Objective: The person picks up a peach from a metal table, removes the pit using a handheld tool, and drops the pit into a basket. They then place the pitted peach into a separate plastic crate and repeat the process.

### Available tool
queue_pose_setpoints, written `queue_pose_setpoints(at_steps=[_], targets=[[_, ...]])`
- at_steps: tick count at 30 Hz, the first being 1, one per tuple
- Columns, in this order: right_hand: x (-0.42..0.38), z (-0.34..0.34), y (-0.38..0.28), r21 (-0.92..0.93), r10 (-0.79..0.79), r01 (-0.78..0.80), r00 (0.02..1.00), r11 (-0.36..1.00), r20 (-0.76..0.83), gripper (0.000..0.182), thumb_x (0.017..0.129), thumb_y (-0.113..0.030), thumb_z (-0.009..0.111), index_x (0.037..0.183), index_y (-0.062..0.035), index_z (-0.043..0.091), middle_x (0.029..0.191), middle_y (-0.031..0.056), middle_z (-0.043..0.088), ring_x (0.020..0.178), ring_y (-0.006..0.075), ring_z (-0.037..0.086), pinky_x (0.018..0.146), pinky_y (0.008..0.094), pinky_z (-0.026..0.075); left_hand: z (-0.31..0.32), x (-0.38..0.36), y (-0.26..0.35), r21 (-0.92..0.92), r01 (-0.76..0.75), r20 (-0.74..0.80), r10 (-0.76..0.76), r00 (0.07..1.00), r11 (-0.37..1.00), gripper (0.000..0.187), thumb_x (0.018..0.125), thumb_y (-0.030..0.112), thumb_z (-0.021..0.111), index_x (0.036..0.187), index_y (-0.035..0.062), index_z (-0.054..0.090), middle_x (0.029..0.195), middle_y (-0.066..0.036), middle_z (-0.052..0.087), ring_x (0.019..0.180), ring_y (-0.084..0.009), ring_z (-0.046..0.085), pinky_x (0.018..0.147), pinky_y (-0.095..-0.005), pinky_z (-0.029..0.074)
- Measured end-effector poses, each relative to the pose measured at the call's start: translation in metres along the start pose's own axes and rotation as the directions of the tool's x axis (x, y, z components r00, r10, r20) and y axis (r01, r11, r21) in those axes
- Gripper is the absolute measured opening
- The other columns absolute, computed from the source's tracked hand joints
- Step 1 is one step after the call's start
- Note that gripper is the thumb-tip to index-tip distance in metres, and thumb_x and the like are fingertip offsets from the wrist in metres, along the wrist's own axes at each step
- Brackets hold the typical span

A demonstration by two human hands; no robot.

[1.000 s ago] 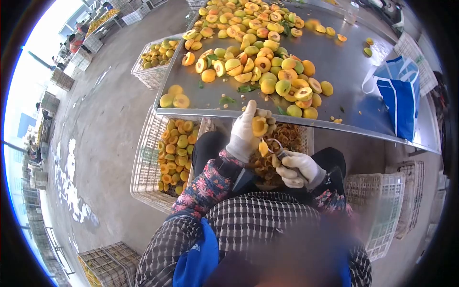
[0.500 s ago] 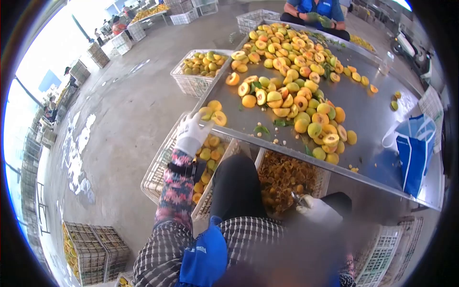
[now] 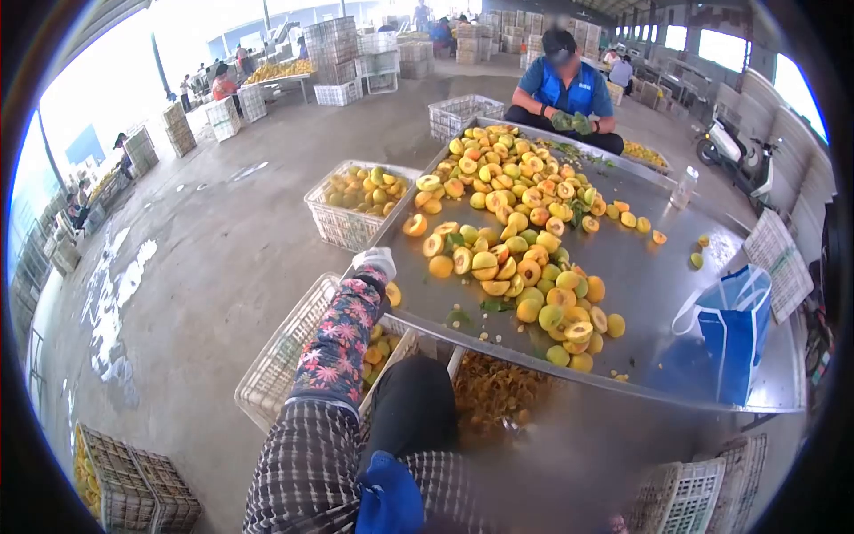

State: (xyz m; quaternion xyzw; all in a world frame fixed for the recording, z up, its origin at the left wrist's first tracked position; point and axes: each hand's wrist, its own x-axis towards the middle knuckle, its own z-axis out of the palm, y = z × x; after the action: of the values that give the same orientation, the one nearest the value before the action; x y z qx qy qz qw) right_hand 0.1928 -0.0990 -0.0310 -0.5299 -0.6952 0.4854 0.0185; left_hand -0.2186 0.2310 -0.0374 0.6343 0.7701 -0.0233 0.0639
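My left hand (image 3: 374,261), in a white glove, is at the left rim of the metal table (image 3: 427,327). Its fingers are hidden from me. Beside its wrist, halved yellow fruit, peach- or apricot-like (image 3: 392,295), lies on the rim. A large heap of the same fruit (image 3: 534,178), much of it cut in half, covers the middle of the table. Low at the right, a blurred patch hides most of my right hand (image 3: 523,432). A shiny bit of a small metal hand tool (image 3: 511,425) shows there, over a crate of brown pits and scraps (image 3: 489,392).
Fruit-filled crates stand by the table's left side, one further off (image 3: 356,233) and one under my left arm (image 3: 283,360). A blue bag (image 3: 734,334) and a bottle (image 3: 684,188) are on the right. A co-worker (image 3: 569,93) sits across the table.
My left hand has moved forward along the table's left rim, past the halved fruit. The view has tilted up, showing more of the hall. My right hand is now mostly hidden.
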Motion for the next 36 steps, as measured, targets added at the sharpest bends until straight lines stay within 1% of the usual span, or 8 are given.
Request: queue_pose_setpoints(at_steps=[1, 2, 3, 5, 8, 16, 22, 36], targets=[[0.004, 0.006, 0.011, -0.033, -0.032, 0.031, 0.999, 0.999, -0.026, 0.043, 0.095, -0.044, 0.056, 0.101, -0.0012, 0.054, 0.087, 0.0232, 0.059, 0.08, 0.0367, 0.062, 0.069, 0.0428, 0.047, 0.009, 0.003, -0.008, -0.126, -0.075, -0.144, 0.057, 0.988, 0.989, 0.033, 0.083, 0.024, 0.058, 0.113, 0.0177, 0.07, 0.119, -0.014, 0.067, 0.112, -0.0278, 0.064, 0.093, -0.0413, 0.051], [0.011, 0.013, 0.022, -0.3, -0.508, 0.469, 0.859, 0.831, -0.064, 0.041, 0.095, -0.042, 0.057, 0.1, -0.0016, 0.054, 0.081, 0.0231, 0.059, 0.078, 0.0369, 0.062, 0.068, 0.0422, 0.048, 0.0, -0.009, -0.008, -0.253, -0.119, -0.223, 0.062, 0.973, 0.96, 0.033, 0.081, 0.03, 0.061, 0.111, 0.017, 0.069, 0.114, -0.016, 0.067, 0.106, -0.0317, 0.065, 0.091, -0.0422, 0.051], [0.005, 0.021, 0.035, -0.156, -0.323, 0.303, 0.939, 0.94, -0.119, 0.04, 0.095, -0.041, 0.057, 0.1, -0.0013, 0.054, 0.079, 0.0227, 0.059, 0.076, 0.0369, 0.062, 0.066, 0.042, 0.047, 0.009, -0.004, -0.018, -0.441, -0.182, -0.34, 0.024, 0.94, 0.879, 0.038, 0.081, 0.037, 0.064, 0.111, 0.0149, 0.068, 0.107, -0.017, 0.069, 0.097, -0.0314, 0.067, 0.088, -0.0406, 0.052], [-0.003, -0.003, -0.01, 0.032, -0.046, 0.049, 0.996, 0.998, -0.079, 0.039, 0.095, -0.039, 0.057, 0.1, -0.0008, 0.054, 0.076, 0.0224, 0.059, 0.073, 0.0367, 0.062, 0.063, 0.0418, 0.047, 0.019, 0.015, -0.024, -0.922, -0.311, -0.321, -0.006, 0.947, 0.232, 0.035, 0.087, 0.029, 0.06, 0.109, 0.0027, 0.064, 0.099, -0.01, 0.069, 0.085, -0.0251, 0.068, 0.076, -0.0399, 0.055], [0.002, -0.005, -0.021, 0.126, -0.018, 0.026, 0.998, 0.992, -0.062, 0.038, 0.094, -0.038, 0.058, 0.102, -0.0007, 0.054, 0.075, 0.0236, 0.06, 0.07, 0.0366, 0.063, 0.062, 0.0421, 0.047, -0.029, -0.05, -0.013, -0.756, 0.25, 0.073, 0.301, 0.951, -0.605, 0.034, 0.09, 0.026, 0.053, 0.114, 0.0037, 0.061, 0.104, -0.011, 0.068, 0.089, -0.0251, 0.067, 0.077, -0.0406, 0.055], [0.03, -0.02, -0.07, 0.001, -0.254, 0.279, 0.874, 0.96, -0.415, 0.035, 0.094, -0.03, 0.058, 0.111, -0.0009, 0.05, 0.078, 0.0222, 0.059, 0.074, 0.0404, 0.06, 0.065, 0.0437, 0.046, -0.029, -0.168, 0.074, -0.621, 0.383, 0.061, 0.445, 0.893, -0.683, 0.04, 0.097, 0.035, 0.047, 0.115, 0.0017, 0.061, 0.103, -0.012, 0.068, 0.09, -0.0261, 0.067, 0.073, -0.0433, 0.056], [0.04, -0.032, -0.108, -0.192, -0.448, 0.453, 0.569, 0.871, -0.689, 0.02, 0.093, -0.015, 0.061, 0.101, -0.001, 0.049, 0.07, 0.0191, 0.057, 0.066, 0.0389, 0.059, 0.057, 0.044, 0.043, -0.002, -0.214, 0.132, -0.739, 0.342, 0.004, 0.504, 0.864, -0.581, 0.062, 0.099, 0.056, 0.039, 0.12, 0.0011, 0.058, 0.102, -0.013, 0.065, 0.093, -0.0252, 0.064, 0.085, -0.0388, 0.054], [0.055, -0.017, -0.084, -0.3, -0.441, 0.326, 0.605, 0.897, -0.663, 0.027, 0.091, -0.011, 0.06, 0.113, -0.0007, 0.047, 0.073, 0.022, 0.06, 0.066, 0.0424, 0.06, 0.055, 0.0479, 0.044, 0.018, -0.235, 0.151, -0.942, -0.01, -0.135, 0.352, 0.926, -0.334, 0.063, 0.104, 0.052, 0.027, 0.112, -0.0009, 0.06, 0.099, -0.012, 0.064, 0.089, -0.0207, 0.064, 0.083, -0.0323, 0.054]])
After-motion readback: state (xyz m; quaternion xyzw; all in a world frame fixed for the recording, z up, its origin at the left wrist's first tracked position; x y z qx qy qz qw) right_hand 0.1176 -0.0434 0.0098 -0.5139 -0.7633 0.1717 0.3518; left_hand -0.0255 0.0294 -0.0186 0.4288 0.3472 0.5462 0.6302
